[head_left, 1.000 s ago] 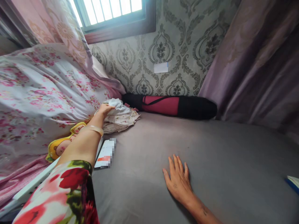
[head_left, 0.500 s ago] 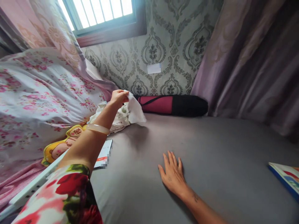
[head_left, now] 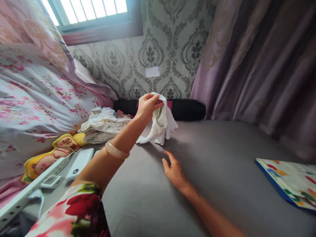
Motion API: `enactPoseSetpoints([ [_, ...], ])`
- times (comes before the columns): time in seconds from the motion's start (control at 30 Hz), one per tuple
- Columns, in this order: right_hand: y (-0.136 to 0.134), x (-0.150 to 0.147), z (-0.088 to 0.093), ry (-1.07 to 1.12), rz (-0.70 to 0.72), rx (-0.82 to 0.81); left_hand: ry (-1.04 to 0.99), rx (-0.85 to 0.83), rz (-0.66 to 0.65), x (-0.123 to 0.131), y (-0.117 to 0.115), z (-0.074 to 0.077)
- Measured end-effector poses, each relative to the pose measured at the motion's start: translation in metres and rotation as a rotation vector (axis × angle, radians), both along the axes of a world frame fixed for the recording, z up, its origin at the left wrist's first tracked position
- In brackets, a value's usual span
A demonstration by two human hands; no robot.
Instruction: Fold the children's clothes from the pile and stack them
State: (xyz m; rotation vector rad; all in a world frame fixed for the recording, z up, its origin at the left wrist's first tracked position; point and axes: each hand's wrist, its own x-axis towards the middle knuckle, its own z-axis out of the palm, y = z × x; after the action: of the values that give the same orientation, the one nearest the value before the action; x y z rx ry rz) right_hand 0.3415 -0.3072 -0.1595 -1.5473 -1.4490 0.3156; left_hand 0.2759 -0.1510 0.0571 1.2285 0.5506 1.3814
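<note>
My left hand (head_left: 149, 106) is closed, pinching the upper edge of a small white garment (head_left: 161, 126). The limp cloth hangs in folds, and its lower end touches or nearly touches the grey bed sheet (head_left: 138, 177); its exact kind is unclear. Below and a little to the right, my right hand (head_left: 174, 171) holds nothing, its thumb apart from the fingers, low over the sheet. Left of the garment lies a heap of crumpled light clothes (head_left: 106, 125), partly behind my left forearm.
A black and dark red roll (head_left: 189, 109) lies along the wall. At the left are a yellow cartoon cushion (head_left: 44, 159), a white power strip (head_left: 32, 187), a charger (head_left: 51, 181) and a white power bank (head_left: 80, 163). A colourful flat item (head_left: 288, 181) lies at the right.
My left hand has brought the white garment rightward, away from the clothes heap. My right hand has lifted from lying flat and turned toward the garment. The view has shifted.
</note>
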Motion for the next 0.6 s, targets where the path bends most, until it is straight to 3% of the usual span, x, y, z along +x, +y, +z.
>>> enactPoseSetpoints([
  [0.23, 0.01, 0.017, 0.026, 0.33, -0.144, 0.199, -0.049, 0.064, -0.123, 0.032, -0.052, -0.002],
  [0.43, 0.017, 0.039, 0.036, 0.496, -0.248, 0.21, -0.086, 0.118, -0.169, 0.046, -0.083, -0.001],
  [0.53, 0.015, 0.052, 0.046, 0.545, -0.218, 0.193, -0.067, 0.158, -0.109, 0.04, -0.082, -0.002],
  [0.6, 0.011, 0.063, 0.057, 0.589, -0.177, 0.211, -0.015, 0.204, 0.001, 0.031, -0.076, -0.004],
])
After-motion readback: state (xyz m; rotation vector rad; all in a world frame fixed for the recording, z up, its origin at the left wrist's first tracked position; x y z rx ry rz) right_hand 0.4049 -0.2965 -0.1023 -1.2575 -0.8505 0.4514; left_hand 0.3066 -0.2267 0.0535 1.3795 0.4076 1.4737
